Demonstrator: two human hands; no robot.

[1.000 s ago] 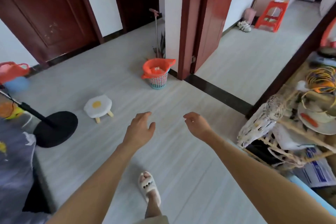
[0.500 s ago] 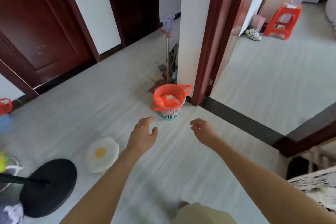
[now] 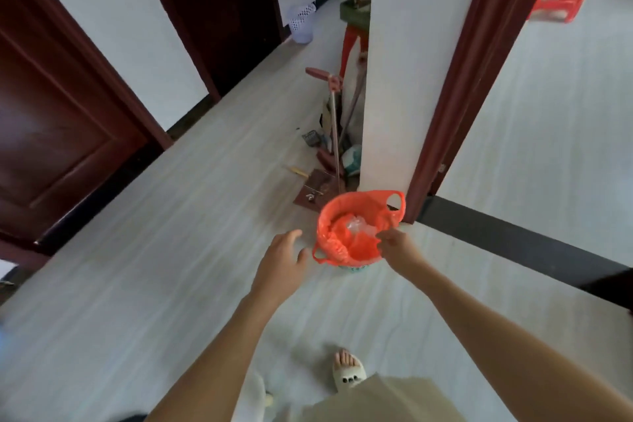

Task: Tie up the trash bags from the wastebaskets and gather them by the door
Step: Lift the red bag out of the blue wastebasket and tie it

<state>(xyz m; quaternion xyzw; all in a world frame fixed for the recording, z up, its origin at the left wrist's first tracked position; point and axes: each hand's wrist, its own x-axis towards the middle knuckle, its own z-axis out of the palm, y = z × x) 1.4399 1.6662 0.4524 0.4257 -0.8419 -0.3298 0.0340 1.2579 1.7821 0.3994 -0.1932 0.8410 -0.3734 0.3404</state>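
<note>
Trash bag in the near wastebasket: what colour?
Orange trash bag, clear in the head view.

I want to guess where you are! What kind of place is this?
Probably a hallway in a home: dark wooden doors line it, a slipper is on one foot, and a lined wastebasket sits by a broom.

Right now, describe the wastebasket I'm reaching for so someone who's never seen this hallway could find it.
Find the white wall end beside the dark red door frame. At its foot on the pale floor stands a small wastebasket lined with an orange trash bag, whose rim the right hand is touching. The other wastebasket, far down the hall, is pale lavender.
</note>
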